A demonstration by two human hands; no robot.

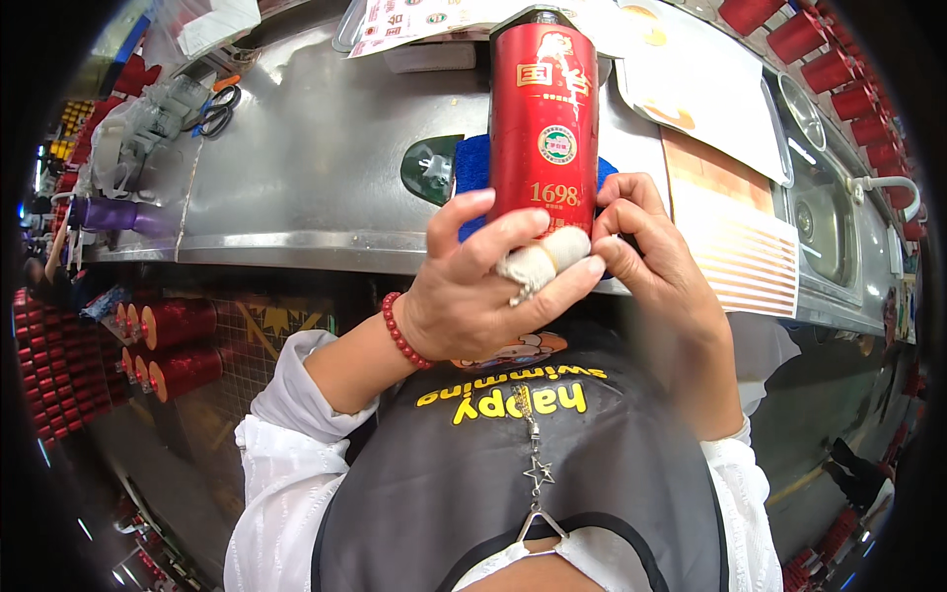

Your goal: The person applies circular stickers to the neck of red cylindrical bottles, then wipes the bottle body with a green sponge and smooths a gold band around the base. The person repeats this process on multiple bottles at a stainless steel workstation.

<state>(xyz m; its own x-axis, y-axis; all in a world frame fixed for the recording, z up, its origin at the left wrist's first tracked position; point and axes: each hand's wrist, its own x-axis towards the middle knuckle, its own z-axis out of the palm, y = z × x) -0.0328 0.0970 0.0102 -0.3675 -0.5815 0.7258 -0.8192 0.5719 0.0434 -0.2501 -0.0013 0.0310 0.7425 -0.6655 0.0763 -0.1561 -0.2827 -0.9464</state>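
Note:
A red bottle (543, 118) with gold and white print lies on a folded blue cloth (473, 158) on the metal table, its base toward me. My left hand (473, 266) is closed around the lower end of the bottle. One of its fingers is wrapped in white cloth (543, 261) held by a thin band. At the bottle's lower right edge, my right hand (656, 252) has its thumb and index finger pinched together. What lies between those fingertips, if anything, is too small to make out.
Dark-handled scissors (217, 111) and clear tape rolls (163, 118) sit at the left. A dark green piece (431, 170) is beside the cloth. Printed sheets (691, 84) lie to the right, before a sink (829, 227). Red cylinders (182, 326) stand below the table's left edge.

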